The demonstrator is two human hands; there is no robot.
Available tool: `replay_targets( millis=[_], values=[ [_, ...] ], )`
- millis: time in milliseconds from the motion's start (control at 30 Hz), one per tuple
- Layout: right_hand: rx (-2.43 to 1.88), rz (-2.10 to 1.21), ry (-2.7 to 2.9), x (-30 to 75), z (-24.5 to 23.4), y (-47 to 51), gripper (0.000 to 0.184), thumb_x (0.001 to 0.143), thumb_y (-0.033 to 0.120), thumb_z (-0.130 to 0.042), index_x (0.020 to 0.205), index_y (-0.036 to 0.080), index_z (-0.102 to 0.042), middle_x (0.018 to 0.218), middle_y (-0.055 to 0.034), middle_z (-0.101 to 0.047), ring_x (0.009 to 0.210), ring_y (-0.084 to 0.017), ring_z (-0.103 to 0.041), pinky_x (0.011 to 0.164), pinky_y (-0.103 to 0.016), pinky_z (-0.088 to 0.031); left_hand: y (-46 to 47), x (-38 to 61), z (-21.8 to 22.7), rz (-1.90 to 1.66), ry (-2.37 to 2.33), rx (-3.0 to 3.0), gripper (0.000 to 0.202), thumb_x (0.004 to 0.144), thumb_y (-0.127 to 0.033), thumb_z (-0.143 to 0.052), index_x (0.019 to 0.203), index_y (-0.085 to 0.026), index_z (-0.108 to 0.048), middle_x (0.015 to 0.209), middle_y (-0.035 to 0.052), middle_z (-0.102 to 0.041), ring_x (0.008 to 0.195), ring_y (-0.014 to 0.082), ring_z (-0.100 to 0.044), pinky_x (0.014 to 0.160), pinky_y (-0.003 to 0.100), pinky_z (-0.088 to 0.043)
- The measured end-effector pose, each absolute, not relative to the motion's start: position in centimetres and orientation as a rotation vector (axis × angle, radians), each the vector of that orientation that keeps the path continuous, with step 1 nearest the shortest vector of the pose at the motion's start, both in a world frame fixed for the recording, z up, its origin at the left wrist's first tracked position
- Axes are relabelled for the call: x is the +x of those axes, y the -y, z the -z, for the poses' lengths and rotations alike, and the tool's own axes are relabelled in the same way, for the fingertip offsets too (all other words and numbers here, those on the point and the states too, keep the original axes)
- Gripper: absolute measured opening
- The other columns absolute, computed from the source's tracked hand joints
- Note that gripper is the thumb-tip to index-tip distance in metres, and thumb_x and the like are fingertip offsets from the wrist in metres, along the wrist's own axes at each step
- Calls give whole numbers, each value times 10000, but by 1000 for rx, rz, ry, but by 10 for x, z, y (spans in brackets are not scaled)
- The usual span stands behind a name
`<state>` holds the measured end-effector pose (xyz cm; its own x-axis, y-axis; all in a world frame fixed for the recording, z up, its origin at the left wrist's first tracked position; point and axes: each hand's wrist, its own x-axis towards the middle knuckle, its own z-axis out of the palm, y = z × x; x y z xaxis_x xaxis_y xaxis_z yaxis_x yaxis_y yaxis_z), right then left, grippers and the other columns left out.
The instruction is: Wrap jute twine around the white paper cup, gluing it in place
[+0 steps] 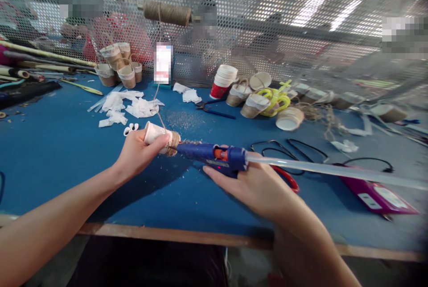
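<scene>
In my left hand (138, 151) is a white paper cup (154, 136), tipped on its side with its base toward the right. Brown twine (175, 143) is wound round the base end, and a strand runs up from it to the spool (169, 13) on the mesh. My right hand (257, 184) grips a blue hot glue gun (207, 154), whose nozzle is at the twine-wound end of the cup. Whether the tip touches the twine I cannot tell. A long translucent glue stick (317, 168) sticks out of the gun's back.
Twine-covered cups (256, 105) stand at the right, others (115, 61) at the back left. A stack of paper cups (223, 81), blue-handled pliers (216, 112), white scraps (143, 107), yellow-handled scissors (276, 99), black cable (294, 153) and a purple power strip (381, 195) lie about.
</scene>
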<state>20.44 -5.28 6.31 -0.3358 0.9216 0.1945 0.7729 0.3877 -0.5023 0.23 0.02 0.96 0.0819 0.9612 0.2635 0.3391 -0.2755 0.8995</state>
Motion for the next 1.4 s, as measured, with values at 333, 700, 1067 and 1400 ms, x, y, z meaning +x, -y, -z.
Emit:
replay_targets(
  millis=[333, 700, 1067, 1400],
  values=[
    [-1410, -312, 2194, 206, -58, 54, 130, 785, 243, -499, 697, 197, -584, 649, 4, -631, 550, -127, -565, 566, -235, -453, 1, 3, -11, -1233, -1279, 1669, 264, 680, -331, -572, 512, -128, -553, 453, -27, -442, 438, 73, -356, 387, 190, -303],
    [-1604, -374, 2110, 213, -58, 52, 314, 780, 330, -522, 489, 221, -477, 405, 43, -517, 401, -117, -511, 438, -243, -419, 7, 6, -14, -1363, -1080, 1793, 275, 683, -228, -557, 442, -163, -442, 405, -51, -393, 383, 56, -319, 333, 172, -272],
    [-1616, -481, 2032, 209, -65, 50, 308, 776, 337, -538, 504, 221, -450, 365, 62, -479, 370, -108, -471, 450, -243, -410, 9, 4, -12, -1413, -939, 1972, 252, 706, -135, -565, 466, -151, -489, 456, -28, -532, 396, 57, -418, 367, 155, -376],
    [-1653, -492, 2047, 211, -67, 53, 253, 771, 328, -538, 548, 215, -498, 389, 62, -510, 354, -100, -484, 409, -229, -395, 7, 1, -10, -1384, -970, 2053, 193, 739, -162, -558, 547, -151, -555, 503, -10, -589, 445, 79, -489, 412, 174, -406]
  ],
)
